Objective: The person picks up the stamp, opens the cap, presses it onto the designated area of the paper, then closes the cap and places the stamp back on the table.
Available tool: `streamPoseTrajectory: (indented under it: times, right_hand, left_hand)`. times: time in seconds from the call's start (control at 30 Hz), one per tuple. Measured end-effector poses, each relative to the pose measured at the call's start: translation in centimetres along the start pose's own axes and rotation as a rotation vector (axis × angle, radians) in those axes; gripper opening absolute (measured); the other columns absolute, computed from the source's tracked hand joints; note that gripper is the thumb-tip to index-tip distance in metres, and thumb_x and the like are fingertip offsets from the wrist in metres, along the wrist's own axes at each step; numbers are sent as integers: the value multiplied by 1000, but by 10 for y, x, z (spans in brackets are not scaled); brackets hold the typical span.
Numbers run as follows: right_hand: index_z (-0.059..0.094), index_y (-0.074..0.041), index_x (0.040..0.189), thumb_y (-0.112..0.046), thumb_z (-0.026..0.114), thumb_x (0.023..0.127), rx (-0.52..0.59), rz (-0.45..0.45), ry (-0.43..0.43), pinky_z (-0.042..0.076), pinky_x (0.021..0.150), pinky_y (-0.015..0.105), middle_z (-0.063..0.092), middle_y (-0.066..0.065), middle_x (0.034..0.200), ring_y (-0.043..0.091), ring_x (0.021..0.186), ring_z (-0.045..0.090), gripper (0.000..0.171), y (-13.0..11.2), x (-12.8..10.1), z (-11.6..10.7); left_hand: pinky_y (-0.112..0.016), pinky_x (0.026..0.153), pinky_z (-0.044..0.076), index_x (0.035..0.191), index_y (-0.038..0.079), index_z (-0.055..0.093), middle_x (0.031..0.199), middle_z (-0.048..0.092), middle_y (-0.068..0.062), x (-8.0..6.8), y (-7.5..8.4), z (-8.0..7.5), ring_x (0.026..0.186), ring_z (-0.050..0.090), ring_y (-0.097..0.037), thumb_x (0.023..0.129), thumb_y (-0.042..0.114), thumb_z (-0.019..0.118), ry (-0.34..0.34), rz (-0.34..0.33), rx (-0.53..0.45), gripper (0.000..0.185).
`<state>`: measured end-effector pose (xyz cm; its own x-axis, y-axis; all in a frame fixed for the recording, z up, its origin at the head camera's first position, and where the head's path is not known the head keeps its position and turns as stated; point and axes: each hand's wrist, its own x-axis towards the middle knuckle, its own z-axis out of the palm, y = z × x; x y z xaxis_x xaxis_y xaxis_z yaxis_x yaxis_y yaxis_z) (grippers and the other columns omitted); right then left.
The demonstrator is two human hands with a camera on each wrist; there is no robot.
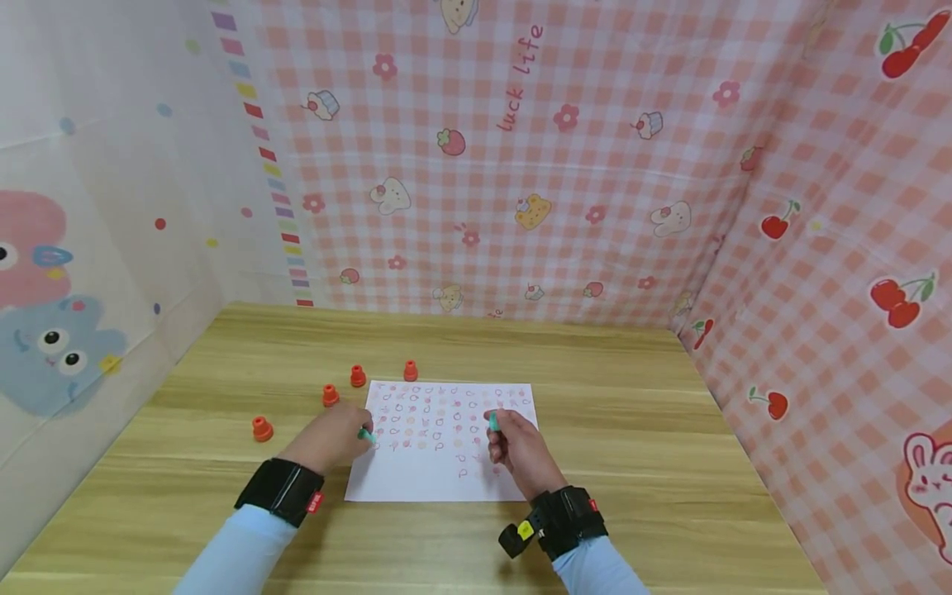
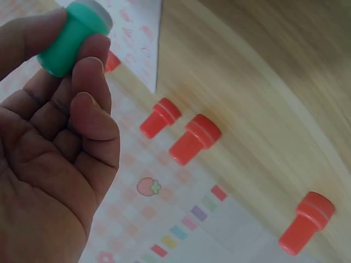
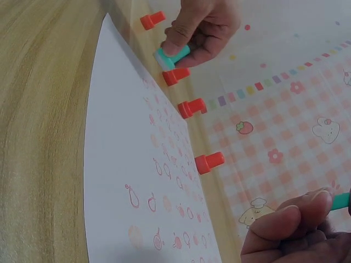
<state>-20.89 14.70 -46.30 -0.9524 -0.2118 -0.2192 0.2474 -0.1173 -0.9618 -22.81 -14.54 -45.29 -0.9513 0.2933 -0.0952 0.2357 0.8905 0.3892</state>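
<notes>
A: Head cam?
B: L hand [image 1: 335, 435] was nr the left edge of the paper [image 1: 416, 483], fingers pinching a green stamp [image 1: 367, 435]. R hand [image 1: 523, 450] was over the right side, fingers pinching a green bit [image 1: 493, 422]. 4 red stamps [image 1: 358, 377] stood on the desk [image 1: 654, 430], arced from behind the far edge round to the left.
A: L wrist cam?
B: Green stamp was btwn thumb & fingers, pale end pointing away from the palm. 3 red stamps showed whole; the 4th was mostly hidden behind the fingers.
A: R wrist cam?
B: L hand was up top, stamp tilted, pale end twd the paper; couldn't tell if they touched. R hand was in the bottom corner, fingers gripping the green bit, partly cut off by the frame edge. Red & pale-orange prints [image 3: 152, 203] covered part of the paper.
</notes>
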Motion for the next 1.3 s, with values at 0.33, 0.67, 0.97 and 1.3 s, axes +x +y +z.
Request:
streamPoseTrajectory:
  times: [0.33,0.67,0.97,1.3]
  right_hand:
    - [50,1,126,-31,39,108,-4,1,3,38,69,27,46,4,90,16,78,45,38,0,-1,1]
    - [49,3,128,-30,40,108,2,-5,10,38,68,26,45,3,90,15,77,45,39,2,1,1]
    - [49,2,128,-33,40,108,-4,1,3,38,68,28,45,3,91,16,77,45,41,4,1,1]
    - [49,3,126,-31,39,109,-2,-2,-2,37,67,27,46,2,87,15,73,44,39,7,4,3]
  left_hand:
    - [-34,63,44,88,5,70,76,56,-3,-2,-4,6,69,50,-19,82,4,74,-52,-15,40,7]
    - [-34,65,41,85,3,68,73,53,-4,-2,-3,13,68,48,-20,81,0,71,-71,-13,72,6]
    - [-38,69,44,86,0,68,74,54,-6,0,-1,17,70,47,-22,87,-2,65,-76,-3,134,4]
    - [-38,71,46,94,-2,70,75,55,-7,2,0,19,70,48,-23,88,0,69,-85,11,174,7]
